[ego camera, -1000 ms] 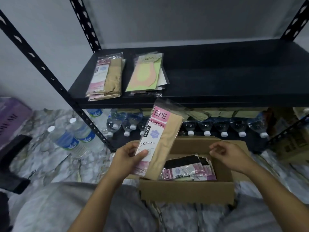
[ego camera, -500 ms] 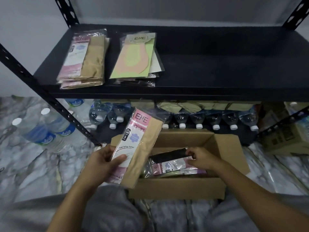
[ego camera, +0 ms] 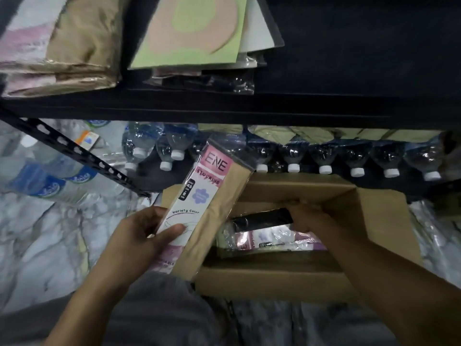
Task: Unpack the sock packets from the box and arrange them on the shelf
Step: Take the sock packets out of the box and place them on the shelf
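The left hand (ego camera: 139, 236) grips a flat, glossy beige stocking packet (ego camera: 212, 203) with a pink-and-white card, thumb across its front, tilted over the left edge of the cardboard box (ego camera: 274, 283); the right hand (ego camera: 306, 218) pinches a slim black packet (ego camera: 262, 218) inside the box, above crinkled pink packets (ego camera: 274, 242); since half a second ago the view has dipped closer, while both grips hold as before; on the dark metal shelf (ego camera: 249, 108) lie a beige stack (ego camera: 74, 46) and a green-card stack (ego camera: 189, 33); shrink-wrapped water bottles (ego camera: 294, 156) sit beneath, on a marble-patterned floor (ego camera: 37, 233).
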A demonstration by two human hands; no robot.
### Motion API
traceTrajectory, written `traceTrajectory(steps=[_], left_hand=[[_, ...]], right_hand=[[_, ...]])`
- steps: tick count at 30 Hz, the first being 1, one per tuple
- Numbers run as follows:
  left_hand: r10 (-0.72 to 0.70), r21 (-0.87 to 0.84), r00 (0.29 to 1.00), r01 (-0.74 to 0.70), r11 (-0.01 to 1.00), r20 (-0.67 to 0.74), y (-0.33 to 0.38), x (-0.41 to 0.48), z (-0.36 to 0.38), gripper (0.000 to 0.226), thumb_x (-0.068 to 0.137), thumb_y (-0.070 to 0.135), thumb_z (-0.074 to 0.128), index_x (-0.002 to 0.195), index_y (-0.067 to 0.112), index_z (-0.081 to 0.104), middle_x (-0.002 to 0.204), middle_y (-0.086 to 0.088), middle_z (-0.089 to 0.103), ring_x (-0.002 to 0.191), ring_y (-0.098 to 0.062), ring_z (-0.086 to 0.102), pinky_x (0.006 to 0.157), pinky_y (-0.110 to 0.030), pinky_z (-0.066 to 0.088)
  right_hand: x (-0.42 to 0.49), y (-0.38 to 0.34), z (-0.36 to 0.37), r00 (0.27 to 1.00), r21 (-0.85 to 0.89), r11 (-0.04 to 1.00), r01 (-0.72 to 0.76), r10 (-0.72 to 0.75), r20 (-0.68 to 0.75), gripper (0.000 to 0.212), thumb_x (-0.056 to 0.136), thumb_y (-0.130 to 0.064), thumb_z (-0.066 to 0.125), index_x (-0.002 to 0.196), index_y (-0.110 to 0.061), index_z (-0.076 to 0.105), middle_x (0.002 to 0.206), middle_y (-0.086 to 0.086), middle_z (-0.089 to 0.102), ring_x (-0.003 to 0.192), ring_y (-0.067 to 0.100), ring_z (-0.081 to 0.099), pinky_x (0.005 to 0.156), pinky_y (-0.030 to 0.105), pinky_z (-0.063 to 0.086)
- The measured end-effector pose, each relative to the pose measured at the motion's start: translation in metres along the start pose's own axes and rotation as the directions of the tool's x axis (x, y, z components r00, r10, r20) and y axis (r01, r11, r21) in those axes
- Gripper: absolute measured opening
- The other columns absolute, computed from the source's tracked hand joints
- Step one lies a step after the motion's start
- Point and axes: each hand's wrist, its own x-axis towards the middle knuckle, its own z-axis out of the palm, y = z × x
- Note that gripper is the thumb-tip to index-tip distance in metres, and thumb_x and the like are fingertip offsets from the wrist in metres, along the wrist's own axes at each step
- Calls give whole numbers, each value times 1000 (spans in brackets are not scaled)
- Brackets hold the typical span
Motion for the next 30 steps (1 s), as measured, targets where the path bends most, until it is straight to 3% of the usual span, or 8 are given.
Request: traceTrajectory(steps=[5,9,12,16,19,23,27,30], left_hand=[[-21,-1,1000,21,1000,-8,9,3,3,14,82,10,72,96,11,70,91,-7,78,78,-30,74,62,-37,59],[-29,22,999,30,999,-14,12,1,3,15,83,12,73,97,12,70,91,-7,78,78,-34,74,66,-47,59],[-20,35,1000,21,999,-21,13,-2,4,14,82,12,74,96,13,70,89,-6,78,71,-26,74,57,-38,59],[-26,26,999,27,999,-26,11,-4,4,11,84,10,73,94,13,70,87,-7,78,66,-25,72,49,-32,56],[-38,9,999,38,999,-29,8,-3,4,11,84,11,73,95,11,69,88,-7,78,67,-26,72,47,-31,54],[-27,-24,999,26,999,-30,8,-5,5,14,85,10,73,97,8,69,88,-7,78,63,-19,71,42,-24,50],[6,-71,999,-8,997,-32,10,-15,8,14,84,9,73,97,9,69,90,-8,78,73,-27,72,64,-42,59],[35,-110,999,-36,993,-14,10,-30,8,16,84,9,73,99,10,69,94,-9,78,81,-34,72,75,-56,56]], right_hand=[[-1,5,8,1000,-53,998,-15,15,-1,58,67,-29,79,118,-20,52,135,0,47,125,23,35,93,32,34],[-19,9,7,997,-22,997,-71,71,5,68,65,-29,80,126,-25,48,136,2,45,127,25,32,101,35,26],[-35,11,4,997,50,997,-60,57,59,72,74,-26,77,137,-24,43,142,4,37,130,25,32,98,26,30],[-42,11,15,997,113,993,-44,38,61,45,77,-43,71,116,-27,55,128,2,47,123,26,38,99,34,32],[-53,10,16,999,189,981,-40,35,31,32,79,-34,71,106,-24,58,118,3,55,109,24,49,87,29,40],[-72,10,11,998,279,960,5,13,-62,28,81,-19,70,107,-22,64,112,-1,63,108,21,56,88,28,46],[-98,17,-5,989,380,924,40,18,-146,27,79,-20,74,105,-22,68,108,-6,66,103,14,61,81,23,46],[-126,23,-21,971,488,869,75,47,-233,26,78,-13,75,102,-21,71,103,-7,70,99,11,63,87,28,50]])
